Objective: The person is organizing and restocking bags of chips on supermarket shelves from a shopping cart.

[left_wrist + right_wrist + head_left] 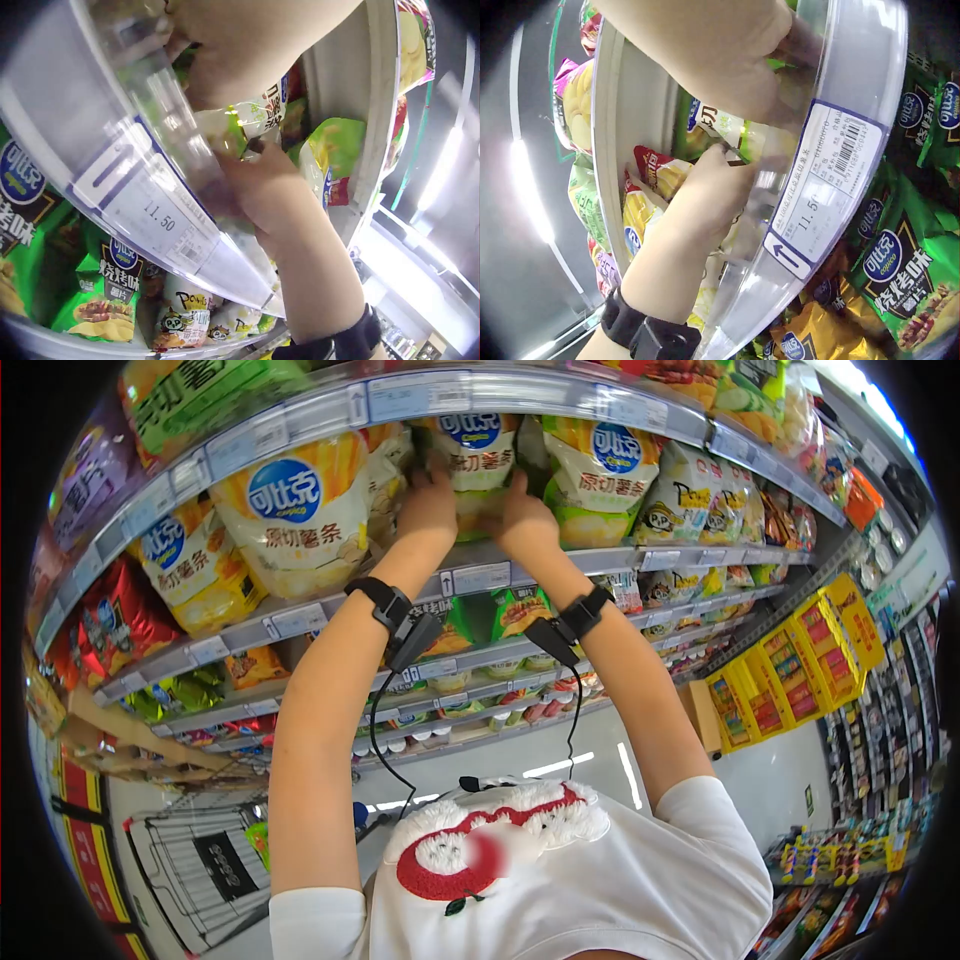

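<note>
Chip bag [482, 460] stands on shelf [400, 592], right between fingers of both hands. Left hand [428, 512] pinches one side, right hand [528, 528] pinches other side; some fingertips hidden. Big bag [293, 525] left of fingers, another bag [600, 485] just right. Price tag [475, 579] and green bags [520, 612] below fingers.

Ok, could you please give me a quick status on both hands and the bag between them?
Left hand and right hand flanking Copico bag, grip unclear. Bag upright. Neighbouring bags close on either side.
</note>
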`<state>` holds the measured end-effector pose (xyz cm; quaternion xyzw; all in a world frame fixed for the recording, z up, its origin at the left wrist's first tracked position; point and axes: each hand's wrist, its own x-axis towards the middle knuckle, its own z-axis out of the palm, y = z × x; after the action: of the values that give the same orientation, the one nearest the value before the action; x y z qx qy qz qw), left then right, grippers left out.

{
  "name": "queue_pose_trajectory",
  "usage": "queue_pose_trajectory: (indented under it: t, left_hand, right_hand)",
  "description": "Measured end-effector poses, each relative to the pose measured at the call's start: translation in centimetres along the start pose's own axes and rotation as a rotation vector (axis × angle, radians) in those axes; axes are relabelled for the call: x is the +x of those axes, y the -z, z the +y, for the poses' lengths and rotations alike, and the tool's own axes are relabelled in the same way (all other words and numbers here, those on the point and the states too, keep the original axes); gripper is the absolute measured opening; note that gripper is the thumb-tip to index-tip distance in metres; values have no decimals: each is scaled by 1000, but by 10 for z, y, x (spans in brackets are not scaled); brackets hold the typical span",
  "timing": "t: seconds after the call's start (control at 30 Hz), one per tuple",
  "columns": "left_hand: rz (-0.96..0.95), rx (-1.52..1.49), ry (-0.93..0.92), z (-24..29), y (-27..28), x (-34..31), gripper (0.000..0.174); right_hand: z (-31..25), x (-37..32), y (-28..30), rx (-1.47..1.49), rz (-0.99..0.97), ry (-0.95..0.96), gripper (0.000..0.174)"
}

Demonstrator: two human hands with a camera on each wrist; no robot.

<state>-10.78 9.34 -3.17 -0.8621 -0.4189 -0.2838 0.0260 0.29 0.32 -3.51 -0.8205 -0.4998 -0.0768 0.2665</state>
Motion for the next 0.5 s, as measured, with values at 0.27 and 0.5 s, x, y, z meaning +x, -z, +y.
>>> queue_pose_trajectory:
  t: [0.27,0.5]
  left_hand:
    - [-117,-387,-139,-1,64,-87,42]
    - [87,-483,-99,-97,82,-254,24]
  right_hand:
    - [-4,-33,8,20,359,353,38]
    - [-103,-149,-54,681,203,1144,21]
